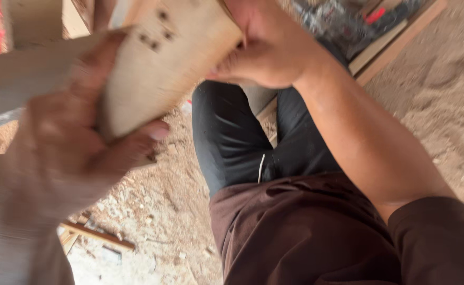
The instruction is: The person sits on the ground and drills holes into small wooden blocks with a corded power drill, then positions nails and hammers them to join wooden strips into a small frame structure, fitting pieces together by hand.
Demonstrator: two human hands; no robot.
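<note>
A pale wooden board piece point(163, 58) with a few small dark holes is held close to the camera, tilted. My left hand point(68, 148) grips its lower left end, thumb pressed on the face; the hand is blurred. My right hand point(263, 47) clasps the upper right end from above. Below the board are my own legs in black trousers point(232, 137) and a dark maroon shirt point(306, 232).
The ground is sandy soil strewn with sawdust and wood chips point(158, 206). Thin wooden strips point(97, 235) lie at lower left. Long planks point(395, 42) and a dark patterned object lie at upper right. More pale boards point(26, 68) stand at upper left.
</note>
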